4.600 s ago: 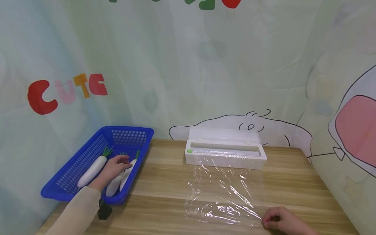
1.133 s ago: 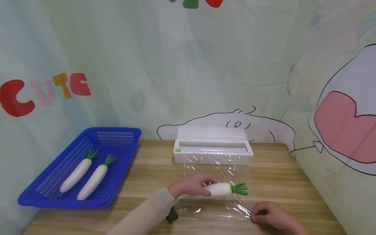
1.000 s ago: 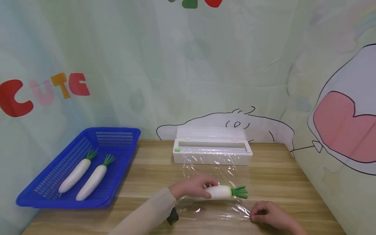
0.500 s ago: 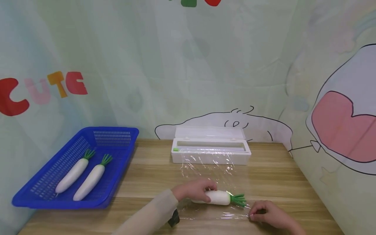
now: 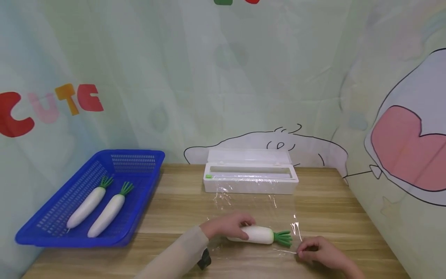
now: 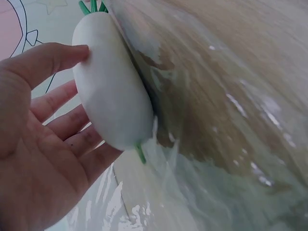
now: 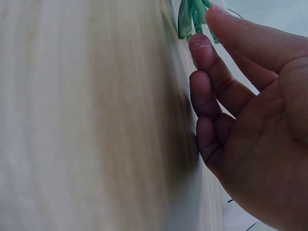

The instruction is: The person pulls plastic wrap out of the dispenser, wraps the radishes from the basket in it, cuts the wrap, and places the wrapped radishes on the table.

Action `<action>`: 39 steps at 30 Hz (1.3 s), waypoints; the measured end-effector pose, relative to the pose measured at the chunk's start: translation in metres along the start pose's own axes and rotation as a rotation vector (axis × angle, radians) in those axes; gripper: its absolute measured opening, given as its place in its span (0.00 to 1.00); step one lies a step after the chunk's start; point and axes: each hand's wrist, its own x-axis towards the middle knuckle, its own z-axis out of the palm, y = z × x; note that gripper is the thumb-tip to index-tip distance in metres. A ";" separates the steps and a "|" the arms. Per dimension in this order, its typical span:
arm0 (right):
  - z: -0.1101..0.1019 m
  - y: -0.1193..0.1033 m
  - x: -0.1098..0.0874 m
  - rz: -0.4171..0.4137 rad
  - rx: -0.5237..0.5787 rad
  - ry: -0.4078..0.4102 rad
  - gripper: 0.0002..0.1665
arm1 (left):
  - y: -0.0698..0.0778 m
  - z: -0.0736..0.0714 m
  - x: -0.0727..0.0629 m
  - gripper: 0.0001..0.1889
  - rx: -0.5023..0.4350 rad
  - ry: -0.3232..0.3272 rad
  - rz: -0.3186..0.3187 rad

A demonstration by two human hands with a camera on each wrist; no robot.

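A white radish (image 5: 259, 235) with green stalks lies across a sheet of clear plastic wrap (image 5: 240, 207) on the table. My left hand (image 5: 228, 226) grips its body from the left, thumb on the near side and fingers on the far side. In the left wrist view the radish's thin green root tip (image 6: 140, 152) points out past the fingers. My right hand (image 5: 322, 252) pinches the near right corner of the wrap, just right of the radish's stalks. From a white wrap dispenser (image 5: 249, 186) with its lid raised, the sheet runs toward me.
At the left stands a blue slotted basket (image 5: 74, 243) holding two more radishes, one farther left (image 5: 87, 207) and one beside it (image 5: 107, 215). A printed curtain (image 5: 174, 77) closes off the back and sides of the wooden table (image 5: 334, 209).
My left hand has brought a radish from the basket onto the wrap and drawn it nearer to me. My right hand kept the corner, which now looks slightly lifted and pulled taut.
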 end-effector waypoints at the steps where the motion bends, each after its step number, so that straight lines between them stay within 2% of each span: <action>1: 0.000 -0.001 0.000 0.015 0.008 -0.002 0.05 | -0.001 -0.001 -0.001 0.24 -0.018 -0.001 0.004; 5: -0.002 -0.001 -0.001 0.056 0.027 -0.009 0.06 | -0.008 -0.003 -0.010 0.25 -0.054 0.024 0.025; 8: -0.002 -0.001 -0.001 0.058 0.039 -0.014 0.07 | -0.014 -0.005 -0.022 0.27 -0.041 0.087 0.013; 13: -0.002 0.001 -0.002 0.041 0.045 -0.011 0.06 | -0.022 -0.010 -0.054 0.32 0.022 0.242 -0.036; 16: -0.001 0.000 -0.002 0.032 0.041 -0.008 0.06 | -0.026 -0.010 -0.073 0.32 0.051 0.293 -0.043; 19: -0.002 -0.001 -0.004 0.035 0.033 -0.009 0.06 | -0.029 -0.008 -0.088 0.30 0.060 0.289 -0.041; 25: -0.003 -0.005 -0.004 0.013 0.024 0.005 0.05 | -0.032 0.000 -0.106 0.25 0.112 0.217 -0.043; 30: -0.002 -0.004 -0.003 -0.037 0.013 0.022 0.04 | -0.035 0.005 -0.110 0.21 0.150 0.187 -0.049; 34: 0.000 -0.004 -0.002 -0.015 0.017 0.018 0.04 | -0.038 0.009 -0.110 0.14 0.159 0.177 -0.047; 39: 0.000 -0.004 -0.001 0.000 0.027 0.014 0.04 | -0.042 0.012 -0.112 0.05 0.194 0.187 -0.010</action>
